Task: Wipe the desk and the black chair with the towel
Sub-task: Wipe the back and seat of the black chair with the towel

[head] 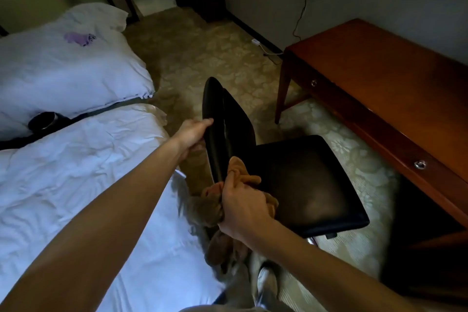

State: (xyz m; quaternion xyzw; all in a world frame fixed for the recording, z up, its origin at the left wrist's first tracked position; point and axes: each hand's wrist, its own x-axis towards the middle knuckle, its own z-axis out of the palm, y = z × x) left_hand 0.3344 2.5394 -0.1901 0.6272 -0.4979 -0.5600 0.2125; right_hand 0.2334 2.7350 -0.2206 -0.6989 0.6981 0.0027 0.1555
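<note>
Along your left lie two beds under rumpled white duvets (76, 159), the farther one with a small purple item (79, 38) on it. Your left arm reaches forward from the lower left, bare to the wrist. Your left hand (193, 133) grips the near side edge of the black chair (304, 180) at its backrest, thumb on the front face and fingers curled behind. Just right of it and nearer to you, your right hand (243, 208) is clenched round a bunched brown towel (210, 208). It holds the towel against the lower backrest where that meets the seat, and loose folds hang below your wrist. The seat faces right, towards the reddish wooden desk (374, 66) against the wall. The desk's two drawers, each with a metal ring pull (420, 164), are closed, so their contents are hidden.
</note>
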